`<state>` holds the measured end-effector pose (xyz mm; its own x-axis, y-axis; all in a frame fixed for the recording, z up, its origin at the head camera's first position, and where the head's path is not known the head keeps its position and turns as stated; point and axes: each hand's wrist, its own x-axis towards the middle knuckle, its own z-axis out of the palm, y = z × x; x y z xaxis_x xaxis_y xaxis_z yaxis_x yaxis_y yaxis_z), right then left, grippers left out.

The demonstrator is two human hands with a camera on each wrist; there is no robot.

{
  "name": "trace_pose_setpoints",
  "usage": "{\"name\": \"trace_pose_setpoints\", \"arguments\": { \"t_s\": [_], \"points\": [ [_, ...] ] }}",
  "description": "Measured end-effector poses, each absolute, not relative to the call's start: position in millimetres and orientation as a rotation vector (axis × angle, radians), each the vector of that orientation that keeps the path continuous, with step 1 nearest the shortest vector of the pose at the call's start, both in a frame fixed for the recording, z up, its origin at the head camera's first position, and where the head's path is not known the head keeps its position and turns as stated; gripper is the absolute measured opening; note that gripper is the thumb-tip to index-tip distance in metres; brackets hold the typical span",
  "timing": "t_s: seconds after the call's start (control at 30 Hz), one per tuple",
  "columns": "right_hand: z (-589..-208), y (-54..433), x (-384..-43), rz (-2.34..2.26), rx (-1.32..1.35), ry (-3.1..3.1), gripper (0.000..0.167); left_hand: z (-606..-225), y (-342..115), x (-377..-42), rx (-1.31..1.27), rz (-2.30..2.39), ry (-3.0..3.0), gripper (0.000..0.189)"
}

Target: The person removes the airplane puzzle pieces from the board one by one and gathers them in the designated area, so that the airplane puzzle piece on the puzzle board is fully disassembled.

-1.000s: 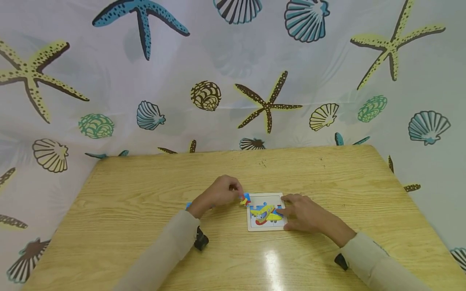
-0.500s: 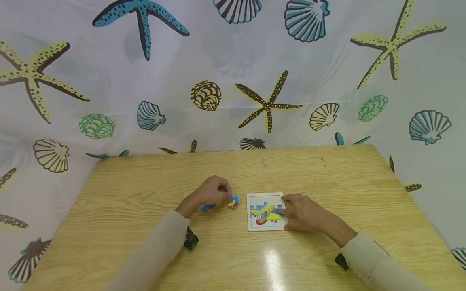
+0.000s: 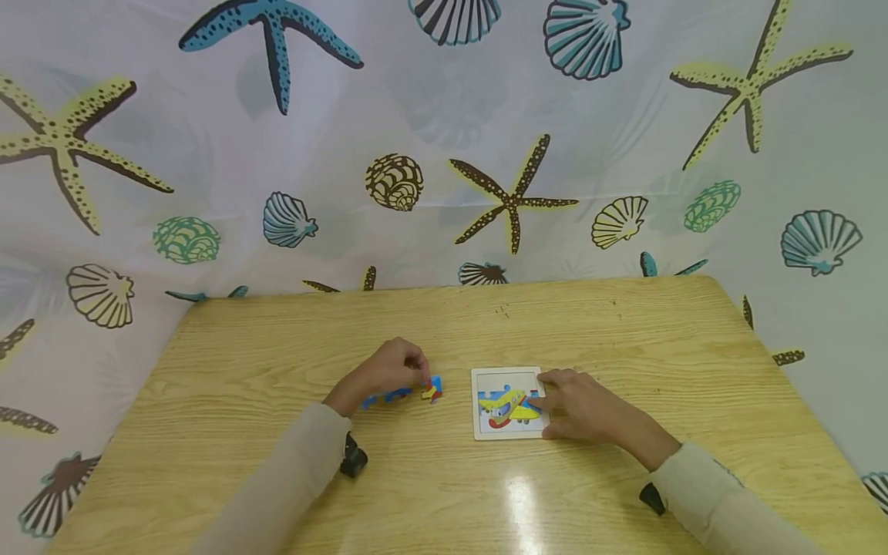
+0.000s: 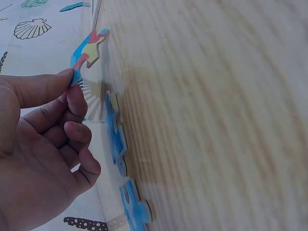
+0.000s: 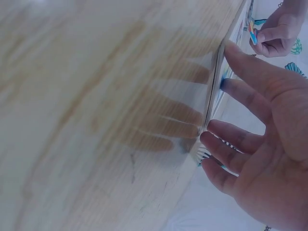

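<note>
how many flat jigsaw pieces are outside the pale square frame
3: a blue, yellow and red piece pinched in the left hand, and two mostly blue pieces on the wooden table; more may be hidden.

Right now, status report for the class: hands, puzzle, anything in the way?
Left hand pinching a loose piece, left of frame. Right hand at frame's right edge. Airplane puzzle incomplete. Possibly in the way: right forefinger overlapping frame.
</note>
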<state>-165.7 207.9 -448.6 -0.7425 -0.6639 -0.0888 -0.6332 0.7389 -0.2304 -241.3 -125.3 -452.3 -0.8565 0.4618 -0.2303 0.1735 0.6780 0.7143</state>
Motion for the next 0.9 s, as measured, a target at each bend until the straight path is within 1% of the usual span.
{"name": "trace_pose_setpoints", "arguments": {
  "t_s": [0.37,0.7,0.9],
  "points": [
    [-448.8,207.3,-166.0,-0.283,-1.008,2.766,0.049,-456.7,-132.2,-245.5,0.482,0.935,2.493,0.012],
    [-448.7,207.6,-166.2,-0.29,-1.04,2.777,0.048,-458.0,-131.8,-244.0,0.524,0.851,2.554,0.009],
    [-447.7,207.5,-165.5,-0.282,-1.051,2.776,0.048,-458.0,-132.4,-244.4,0.492,0.841,2.579,0.011]
  ]
}}
